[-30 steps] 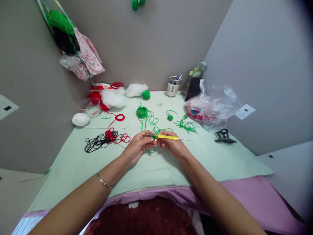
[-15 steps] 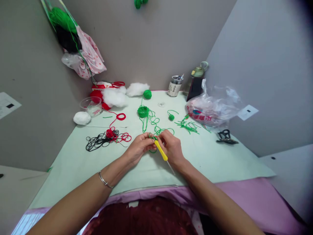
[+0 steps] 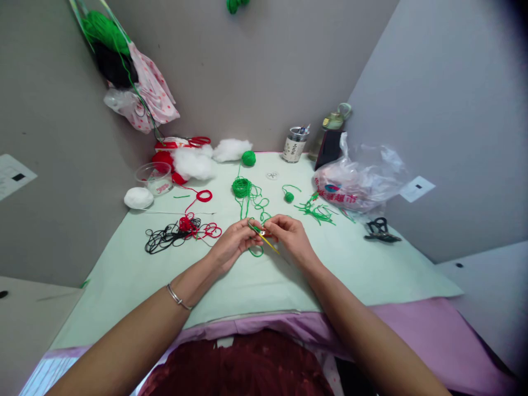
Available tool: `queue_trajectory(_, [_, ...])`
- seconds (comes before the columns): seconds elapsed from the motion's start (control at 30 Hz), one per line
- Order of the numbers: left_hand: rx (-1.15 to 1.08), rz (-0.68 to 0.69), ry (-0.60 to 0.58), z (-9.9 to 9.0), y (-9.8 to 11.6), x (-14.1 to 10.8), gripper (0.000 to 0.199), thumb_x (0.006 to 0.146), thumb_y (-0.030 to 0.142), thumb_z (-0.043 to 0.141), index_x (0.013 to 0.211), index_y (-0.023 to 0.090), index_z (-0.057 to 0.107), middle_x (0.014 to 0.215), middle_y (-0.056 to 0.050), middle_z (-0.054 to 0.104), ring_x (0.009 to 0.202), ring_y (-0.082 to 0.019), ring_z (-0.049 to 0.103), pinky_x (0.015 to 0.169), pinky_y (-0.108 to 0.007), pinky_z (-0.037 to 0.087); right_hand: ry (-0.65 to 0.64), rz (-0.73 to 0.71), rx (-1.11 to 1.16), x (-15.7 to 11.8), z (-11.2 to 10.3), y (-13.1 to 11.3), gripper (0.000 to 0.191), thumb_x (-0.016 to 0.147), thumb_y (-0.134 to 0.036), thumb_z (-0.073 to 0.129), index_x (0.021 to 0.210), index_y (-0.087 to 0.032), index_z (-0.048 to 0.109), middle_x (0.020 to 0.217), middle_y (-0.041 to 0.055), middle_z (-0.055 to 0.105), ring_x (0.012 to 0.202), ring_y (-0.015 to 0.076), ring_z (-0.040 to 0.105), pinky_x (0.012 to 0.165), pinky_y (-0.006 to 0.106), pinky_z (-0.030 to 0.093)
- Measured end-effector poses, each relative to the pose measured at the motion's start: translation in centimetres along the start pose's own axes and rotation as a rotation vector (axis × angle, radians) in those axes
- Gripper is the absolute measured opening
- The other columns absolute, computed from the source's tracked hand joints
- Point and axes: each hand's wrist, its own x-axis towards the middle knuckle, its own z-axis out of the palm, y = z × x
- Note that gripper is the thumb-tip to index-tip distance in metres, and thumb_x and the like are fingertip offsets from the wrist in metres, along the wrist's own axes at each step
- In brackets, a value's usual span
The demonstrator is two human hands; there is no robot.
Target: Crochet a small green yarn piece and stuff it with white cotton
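Note:
Above the front middle of the table, my left hand (image 3: 236,242) is closed around a small green piece of yarn work (image 3: 257,229). A crochet hook with a yellow handle (image 3: 270,245) slants down to the right from its fingertips. My right hand (image 3: 291,236) is closed in a pinch right beside the piece, thumb and forefinger together; what lies between them is too small to make out. A small red and white patch (image 3: 266,232) shows between the hands, its kind unclear. A green yarn loop hangs below the left fingers, and loose green yarn (image 3: 242,188) lies behind them.
Black yarn (image 3: 165,239) and a red yarn ring (image 3: 204,196) lie left, near white stuffing (image 3: 193,164) and a clear tub (image 3: 154,179). Green scraps (image 3: 317,210), a plastic bag (image 3: 358,181) and a black claw clip (image 3: 381,230) are right. A pen tin (image 3: 294,145) stands behind.
My right hand has shifted slightly up and its fingers have come off the yellow handle into a pinch. The hook has turned and now lies flatter by my left fingers.

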Motion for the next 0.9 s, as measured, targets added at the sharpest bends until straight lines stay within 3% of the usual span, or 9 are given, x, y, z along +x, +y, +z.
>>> queue_trajectory(0.2, [0.125,0.065,0.006,0.3,-0.5,-0.1,0.023,0.077,0.029,0.083,0.084,0.016,0.065,0.077,0.0,0.066,0.07,-0.012,0.064,0.073,-0.025,0.052,-0.042,0.064,0.159,-0.1,-0.1,-0.4,0.035,0.069,-0.049,0.087,0.071,-0.02,0.069,0.058,-0.0031,0.059,0.053,0.0109,0.046,0.054,0.027,0.037])
queue_trajectory(0.43, [0.302,0.176,0.038,0.2,-0.9,0.1,0.017,0.077,0.023,0.078,0.085,0.019,0.063,0.082,0.001,0.071,0.073,-0.014,0.065,0.071,-0.025,0.046,-0.128,0.075,0.279,-0.7,0.2,-1.1,0.04,0.071,-0.054,0.086,0.073,-0.021,0.063,0.064,-0.0031,0.063,0.05,0.0079,0.042,0.048,0.023,0.029])
queue_trajectory(0.6, [0.427,0.246,0.075,0.7,-1.1,-0.1,0.019,0.072,0.011,0.075,0.074,0.021,0.059,0.075,0.005,0.067,0.071,-0.014,0.063,0.07,-0.025,0.044,-0.161,0.07,0.27,-1.1,0.3,-0.8,0.043,0.071,-0.054,0.088,0.069,-0.021,0.061,0.065,-0.002,0.065,0.053,0.0092,0.048,0.051,0.024,0.036])
queue_trajectory(0.7, [0.455,0.26,0.095,0.5,-1.4,0.0,0.02,0.068,0.007,0.075,0.07,0.02,0.06,0.071,0.005,0.065,0.069,-0.013,0.059,0.07,-0.025,0.043,-0.161,0.064,0.25,-1.1,0.2,-0.4,0.044,0.07,-0.052,0.09,0.067,-0.02,0.06,0.063,-0.0022,0.064,0.052,0.0088,0.047,0.05,0.024,0.034])
queue_trajectory(0.9, [0.343,0.246,0.067,-0.1,-1.0,0.2,0.022,0.073,0.025,0.083,0.076,0.019,0.061,0.079,0.001,0.068,0.074,-0.014,0.063,0.07,-0.026,0.049,-0.109,0.041,0.22,-0.6,-0.6,-0.2,0.041,0.074,-0.057,0.084,0.074,-0.02,0.067,0.063,-0.0016,0.065,0.054,0.0106,0.051,0.056,0.026,0.039])
